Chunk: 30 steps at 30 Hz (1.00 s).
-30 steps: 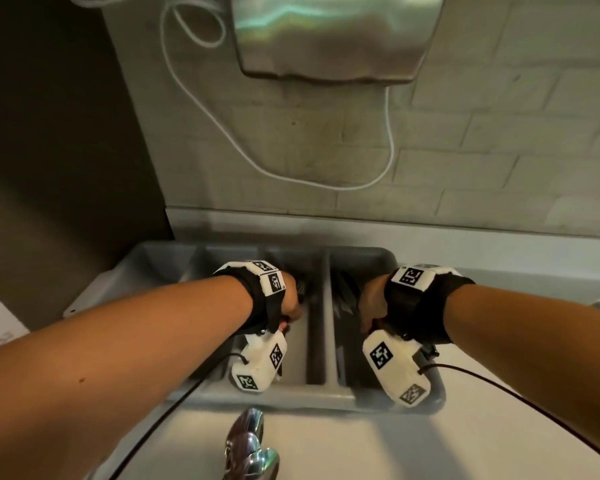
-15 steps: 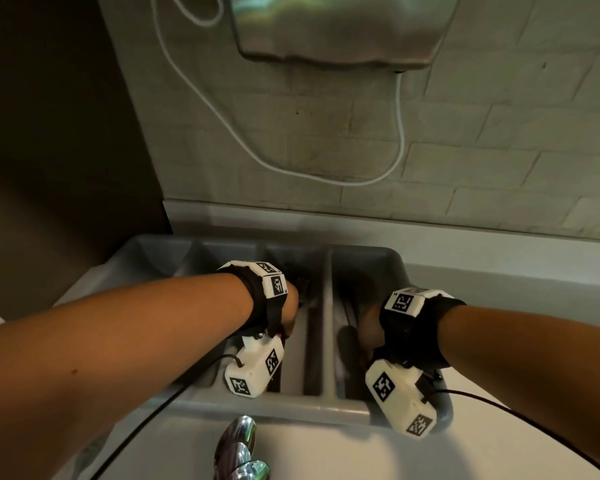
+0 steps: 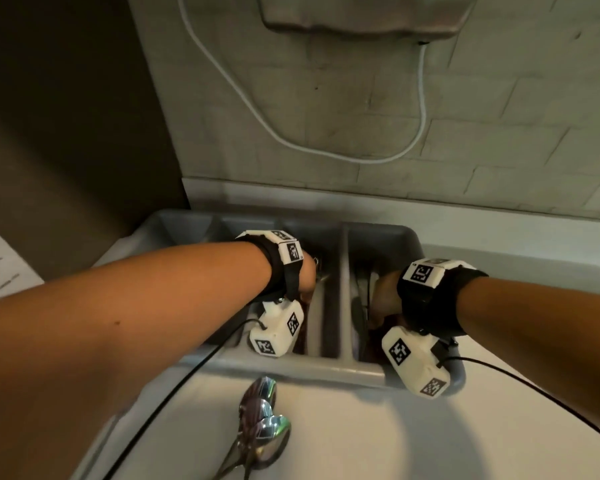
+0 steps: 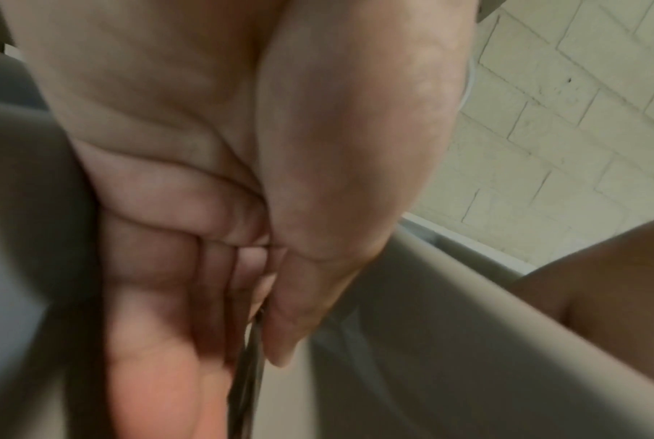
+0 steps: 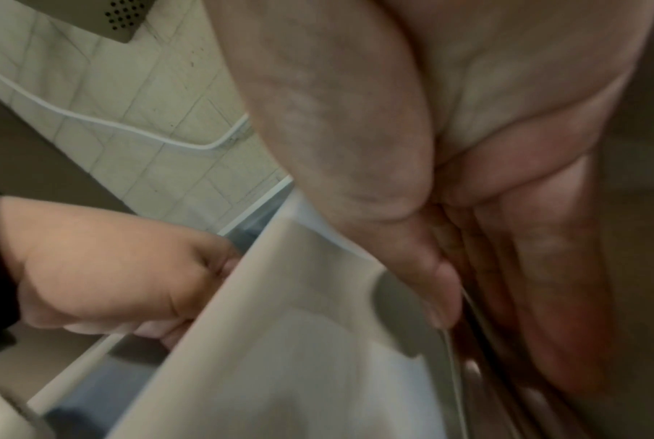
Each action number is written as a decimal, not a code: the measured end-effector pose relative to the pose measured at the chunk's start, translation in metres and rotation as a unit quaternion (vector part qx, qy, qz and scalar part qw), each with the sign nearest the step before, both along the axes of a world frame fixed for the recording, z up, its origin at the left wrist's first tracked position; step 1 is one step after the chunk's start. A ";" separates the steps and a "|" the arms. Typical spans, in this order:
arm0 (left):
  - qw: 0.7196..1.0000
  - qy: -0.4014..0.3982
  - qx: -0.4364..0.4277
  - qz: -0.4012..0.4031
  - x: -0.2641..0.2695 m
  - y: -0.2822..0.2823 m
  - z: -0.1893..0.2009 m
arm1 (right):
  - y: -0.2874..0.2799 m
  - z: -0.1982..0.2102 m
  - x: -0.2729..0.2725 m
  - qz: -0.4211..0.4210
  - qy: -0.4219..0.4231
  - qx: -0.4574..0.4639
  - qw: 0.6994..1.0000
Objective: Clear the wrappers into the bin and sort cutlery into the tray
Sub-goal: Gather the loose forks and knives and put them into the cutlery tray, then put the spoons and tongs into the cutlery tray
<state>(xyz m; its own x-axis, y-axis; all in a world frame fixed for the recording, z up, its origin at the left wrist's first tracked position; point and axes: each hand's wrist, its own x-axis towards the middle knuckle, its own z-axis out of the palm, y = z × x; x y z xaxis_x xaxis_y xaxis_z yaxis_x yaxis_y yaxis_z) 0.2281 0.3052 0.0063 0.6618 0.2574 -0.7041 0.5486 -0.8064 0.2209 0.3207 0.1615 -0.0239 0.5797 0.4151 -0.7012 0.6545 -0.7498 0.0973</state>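
A grey divided cutlery tray (image 3: 329, 367) stands on the counter against the wall. My left hand (image 3: 307, 282) reaches down into the compartment just left of the last divider. In the left wrist view, the left hand (image 4: 260, 326) pinches thin dark metal cutlery (image 4: 248, 371) between thumb and fingers. My right hand (image 3: 383, 299) is inside the rightmost compartment. In the right wrist view, the right hand (image 5: 457, 297) holds metal cutlery (image 5: 396, 312) with its thumb pressed on it. Several spoons (image 3: 262, 420) lie on the counter in front of the tray.
A metal dispenser (image 3: 361, 15) hangs on the brick wall above the tray, with a white cable (image 3: 257, 112) looping below it. A printed sheet (image 3: 0, 265) lies at the far left. The pale counter (image 3: 361, 438) stretches to the right of the spoons.
My right hand has sunk lower and nearer the front of the rightmost compartment. The left hand has stayed in its compartment. The head view has tilted slightly.
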 end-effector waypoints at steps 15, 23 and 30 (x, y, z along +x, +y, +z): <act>0.926 -0.324 0.132 0.140 -0.214 -0.001 0.059 | -0.016 0.065 -0.237 -0.050 0.049 0.340 0.938; 0.932 -0.113 0.282 0.198 -0.330 0.026 -0.007 | 0.011 -0.001 -0.312 -0.107 0.035 0.212 0.971; 0.950 -0.064 0.188 0.242 -0.361 0.057 -0.037 | 0.034 0.003 -0.327 -0.130 0.001 0.224 0.966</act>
<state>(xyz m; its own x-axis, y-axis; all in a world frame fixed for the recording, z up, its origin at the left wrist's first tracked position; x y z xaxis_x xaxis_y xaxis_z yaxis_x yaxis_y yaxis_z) -0.1330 0.3618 -0.0310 0.4756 0.7713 -0.4229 0.8636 -0.5009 0.0575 -0.0063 0.1955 -0.0212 0.7040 0.5171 -0.4869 0.4378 -0.8557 -0.2758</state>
